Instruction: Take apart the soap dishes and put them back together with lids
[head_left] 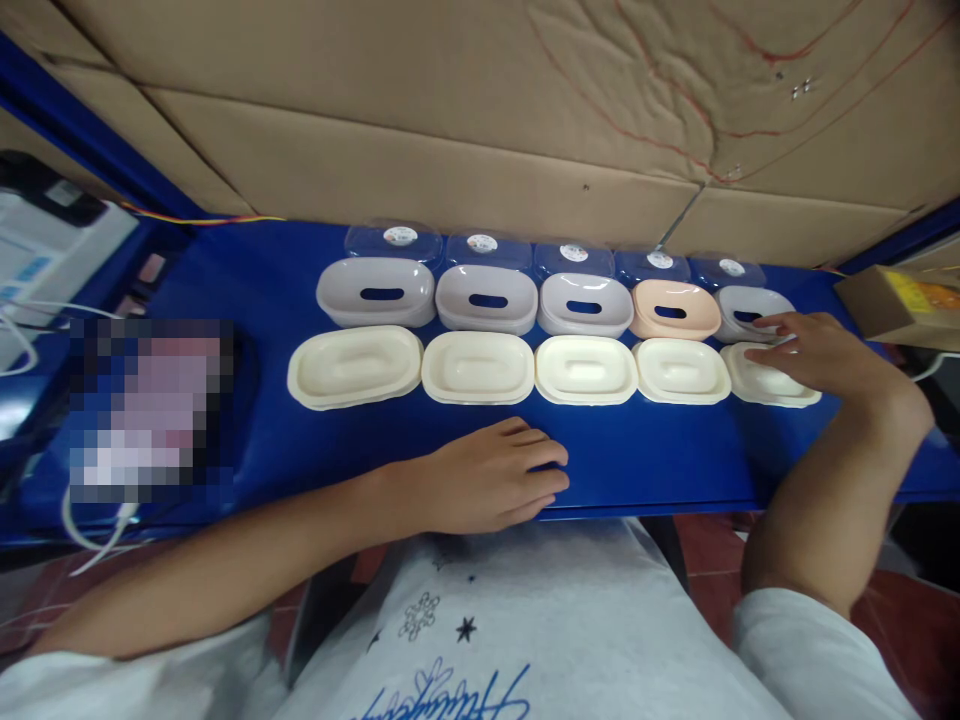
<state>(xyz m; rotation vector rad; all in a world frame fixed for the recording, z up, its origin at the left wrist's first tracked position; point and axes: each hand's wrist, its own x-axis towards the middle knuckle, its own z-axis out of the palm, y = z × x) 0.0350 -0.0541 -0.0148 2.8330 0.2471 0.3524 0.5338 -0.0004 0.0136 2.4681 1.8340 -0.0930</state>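
Observation:
My left hand point(499, 475) lies palm down near the table's front edge, fingers loosely extended and nothing visible in it. At the right end of the rows, my right hand point(821, 352) reaches over a cream oval piece point(769, 380), covering part of it. Its thumb and fingers are apart, with the fingertips by the near side of a grey oval bowl point(754, 300) that has a slot in its bottom; contact is unclear. Further left stand a peach slotted bowl point(677, 292) and several grey ones point(487, 283). In front of them runs a row of cream oval pieces point(478, 368).
Behind the bowls, clear plastic covers point(394, 250) with round white stickers line the back. Cardboard point(420, 140) walls the blue table point(645, 460). A pixelated device point(161, 410) with a white cable lies left, and an open cardboard box point(896, 310) stands right.

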